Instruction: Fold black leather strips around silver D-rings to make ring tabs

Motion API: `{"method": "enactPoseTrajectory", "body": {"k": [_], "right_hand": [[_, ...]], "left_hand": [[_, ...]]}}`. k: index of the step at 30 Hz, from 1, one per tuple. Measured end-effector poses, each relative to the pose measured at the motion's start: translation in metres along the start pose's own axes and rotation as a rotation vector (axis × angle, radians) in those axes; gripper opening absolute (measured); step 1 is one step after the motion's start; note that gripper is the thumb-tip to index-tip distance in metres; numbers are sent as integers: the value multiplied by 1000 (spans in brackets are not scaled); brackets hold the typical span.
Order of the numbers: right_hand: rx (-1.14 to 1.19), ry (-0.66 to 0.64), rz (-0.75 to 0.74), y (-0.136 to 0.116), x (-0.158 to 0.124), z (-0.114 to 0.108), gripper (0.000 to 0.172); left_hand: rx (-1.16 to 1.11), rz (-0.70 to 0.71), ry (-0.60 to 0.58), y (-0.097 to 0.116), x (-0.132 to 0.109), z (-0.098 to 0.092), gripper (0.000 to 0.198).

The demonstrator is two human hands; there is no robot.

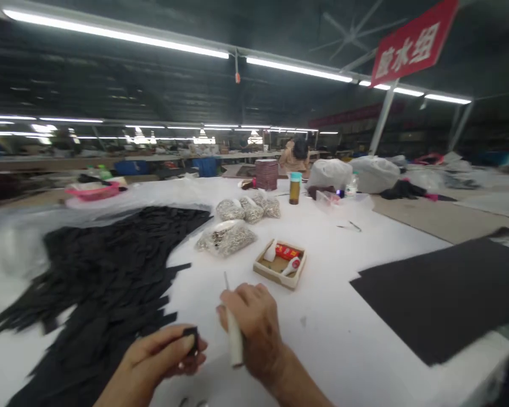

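Note:
My left hand (159, 356) pinches a small folded black strip (190, 338) between thumb and fingers. Just to its right, my right hand (257, 328) is closed around a white-handled tool (234, 342) whose thin metal tip (226, 280) points away from me. The tool and the strip are apart. A large pile of black strips (97, 294) spreads over the table to the left. Two small metal rings (202, 403), cut off by the frame, lie near the bottom edge. A shallow box (275, 276) beyond my right hand holds a red tube (287, 251) and white pieces.
Several clear bags of metal parts (227, 237) sit at mid-table. Behind them stand a jar with a teal lid (294, 189) and a stack of dark pieces (266, 174). Black sheet material (445, 294) covers the right side. A person (296, 154) is farther back.

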State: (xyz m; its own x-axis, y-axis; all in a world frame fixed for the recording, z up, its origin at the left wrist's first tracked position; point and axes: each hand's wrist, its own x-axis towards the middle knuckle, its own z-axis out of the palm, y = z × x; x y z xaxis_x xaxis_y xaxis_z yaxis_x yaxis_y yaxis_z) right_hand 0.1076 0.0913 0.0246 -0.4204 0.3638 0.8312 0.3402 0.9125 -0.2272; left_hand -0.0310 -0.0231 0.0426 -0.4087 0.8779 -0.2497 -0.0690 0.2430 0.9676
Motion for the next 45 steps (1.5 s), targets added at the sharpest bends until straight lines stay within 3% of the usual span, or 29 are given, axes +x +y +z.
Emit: {"method": "enactPoseTrajectory", "body": {"k": [3,6,11,14,20,23,26,30,33,36,40,42,45], "right_hand": [[88,-12,-35,-4,-7,-10,16],[193,30,-108,1,-12,-9,15],[339,35,-153,5,-17,-6,20],[343,23,-140,4,-19,-10,23],[309,10,-76,6,-19,-13,24],[276,-19,-54,6,-18,-14,28],[248,-39,-43,4,-18,-14,31],[233,-56,-58,1,-19,-12,34],[253,-88,-26,1,-21,-11,33],[278,-99,6,3,-22,-10,31],[319,-59,-23,5,-20,-12,22],[352,-73,-28,2,-17,-13,16],[391,-148,-8,-5,-15,-14,16]], "left_hand": [[-65,70,57,9,-18,-1,24],[-42,116,113,7,-31,-16,24],[177,107,390,-4,-49,-53,22],[295,72,521,-7,-55,-91,21],[715,-9,951,3,-69,-206,15],[940,-32,1042,-4,-77,-234,17],[1123,28,954,-29,-78,-227,25],[1309,183,670,-64,-67,-205,24],[1404,257,538,-73,-62,-210,22],[1474,277,572,-67,-66,-232,22],[1493,276,726,-56,-69,-251,21],[1476,312,754,-53,-66,-239,23],[1442,394,628,-51,-62,-189,26]]}}
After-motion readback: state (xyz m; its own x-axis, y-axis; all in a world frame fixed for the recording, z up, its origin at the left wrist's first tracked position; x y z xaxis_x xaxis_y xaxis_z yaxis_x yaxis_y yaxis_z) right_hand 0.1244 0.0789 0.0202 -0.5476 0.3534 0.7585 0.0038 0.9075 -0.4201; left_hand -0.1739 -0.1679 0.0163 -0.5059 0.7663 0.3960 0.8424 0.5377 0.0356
